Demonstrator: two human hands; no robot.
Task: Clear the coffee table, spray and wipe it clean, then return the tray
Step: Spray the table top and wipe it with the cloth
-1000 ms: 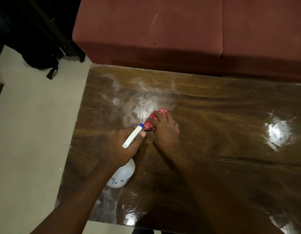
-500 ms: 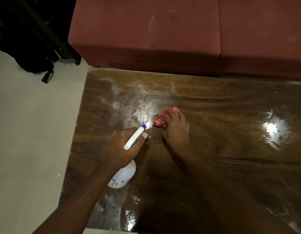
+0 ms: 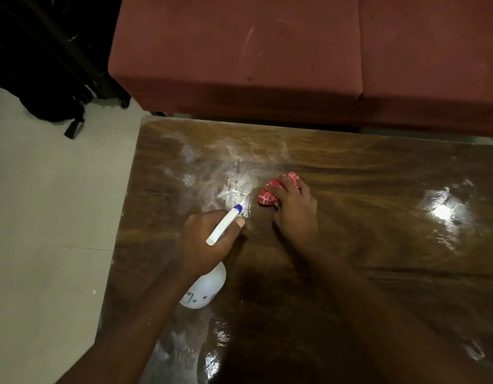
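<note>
Head view: left hand (image 3: 205,241) wrapped around neck of white plastic spray bottle with blue nozzle tip (image 3: 209,284), nozzle aimed toward far-left wet, streaky patch of glossy dark wooden bench (image 3: 378,245). Right hand (image 3: 293,206) pressed flat on bench, fingers clutching bunched red-and-white checked cloth (image 3: 269,194), cloth just beyond nozzle, apart. Maroon sofa (image 3: 239,51) behind bench.
</note>
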